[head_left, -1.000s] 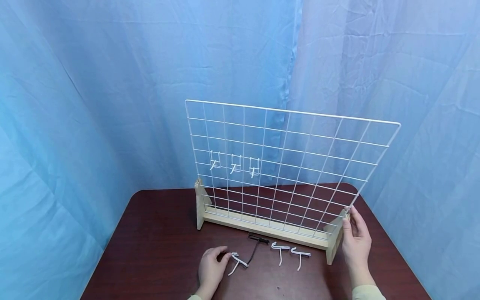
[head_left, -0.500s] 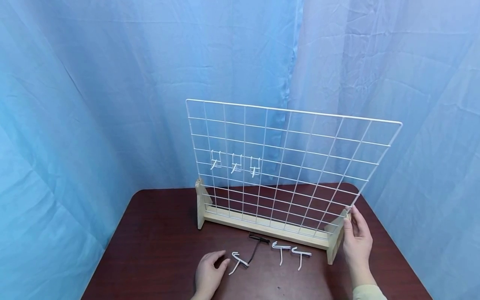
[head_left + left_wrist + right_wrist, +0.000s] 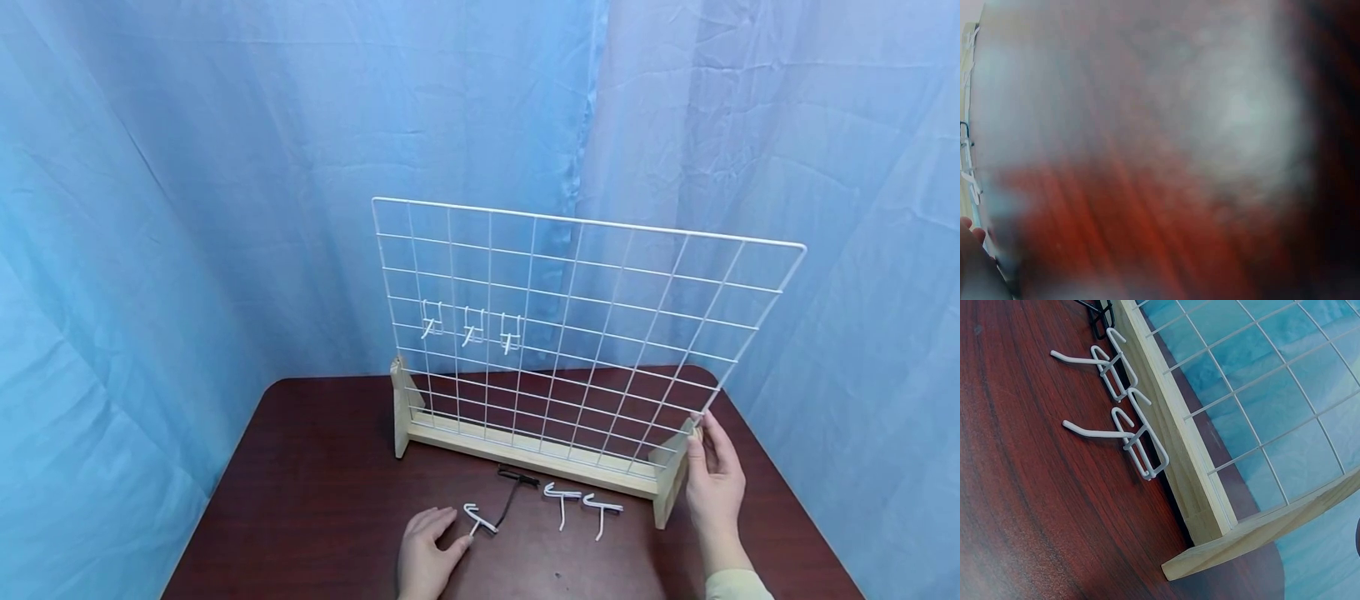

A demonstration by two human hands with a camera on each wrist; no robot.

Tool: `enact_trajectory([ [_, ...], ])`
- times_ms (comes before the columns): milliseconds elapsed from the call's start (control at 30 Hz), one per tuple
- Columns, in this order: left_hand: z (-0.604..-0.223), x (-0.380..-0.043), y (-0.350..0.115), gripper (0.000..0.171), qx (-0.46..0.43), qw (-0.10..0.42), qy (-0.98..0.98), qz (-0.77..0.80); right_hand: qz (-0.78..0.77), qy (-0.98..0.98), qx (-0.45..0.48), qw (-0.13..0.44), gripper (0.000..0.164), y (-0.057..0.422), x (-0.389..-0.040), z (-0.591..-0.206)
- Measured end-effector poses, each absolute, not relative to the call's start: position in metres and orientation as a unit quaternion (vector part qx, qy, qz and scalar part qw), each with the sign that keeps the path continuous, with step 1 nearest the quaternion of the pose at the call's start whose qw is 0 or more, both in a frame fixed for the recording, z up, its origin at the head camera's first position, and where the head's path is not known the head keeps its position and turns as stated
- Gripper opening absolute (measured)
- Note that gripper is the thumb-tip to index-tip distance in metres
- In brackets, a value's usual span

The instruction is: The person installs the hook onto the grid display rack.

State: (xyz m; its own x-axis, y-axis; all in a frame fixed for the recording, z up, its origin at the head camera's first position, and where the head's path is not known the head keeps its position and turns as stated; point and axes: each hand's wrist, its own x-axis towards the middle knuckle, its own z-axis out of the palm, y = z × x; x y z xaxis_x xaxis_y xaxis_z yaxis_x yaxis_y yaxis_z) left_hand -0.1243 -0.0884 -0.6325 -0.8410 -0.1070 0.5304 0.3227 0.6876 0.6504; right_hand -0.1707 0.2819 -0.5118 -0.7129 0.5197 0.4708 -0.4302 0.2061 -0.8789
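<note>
right hand (image 3: 717, 483) grips wooden stand (image 3: 532, 457); left hand (image 3: 429, 550) unclenched, thumb at white hook (image 3: 482, 522).

Mtl grid (image 3: 561, 326), matt wd stand (image 3: 525, 457)

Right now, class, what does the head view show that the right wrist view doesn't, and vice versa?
Only head, clearly: the left hand at a white wire hook, the right hand gripping the pale wooden stand, and three hanging white hooks.
Only right wrist: a dark, unidentifiable shape at its right edge.
Both: two white hooks and a black wire hook on the dark red table, white wire grid, stand.
</note>
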Motion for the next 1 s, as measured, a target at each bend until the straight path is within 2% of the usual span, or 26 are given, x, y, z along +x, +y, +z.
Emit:
enact_trajectory([
  [467, -0.641, -0.121, -0.089, 0.044, -0.074, 0.233, -0.889, -0.386, 0.637, -0.674, -0.036, 0.372, 0.044, 0.281, -0.17, -0.511],
  [800, -0.646, -0.121, -0.09, 0.045, -0.099, 0.257, -0.888, -0.369, 0.635, -0.676, -0.041, 0.372, 0.044, 0.281, -0.17, -0.512],
  [1000, -0.644, -0.119, -0.09, 0.044, -0.089, 0.225, -0.9, -0.362, 0.623, -0.688, -0.05, 0.368, 0.044, 0.281, -0.169, -0.51],
])
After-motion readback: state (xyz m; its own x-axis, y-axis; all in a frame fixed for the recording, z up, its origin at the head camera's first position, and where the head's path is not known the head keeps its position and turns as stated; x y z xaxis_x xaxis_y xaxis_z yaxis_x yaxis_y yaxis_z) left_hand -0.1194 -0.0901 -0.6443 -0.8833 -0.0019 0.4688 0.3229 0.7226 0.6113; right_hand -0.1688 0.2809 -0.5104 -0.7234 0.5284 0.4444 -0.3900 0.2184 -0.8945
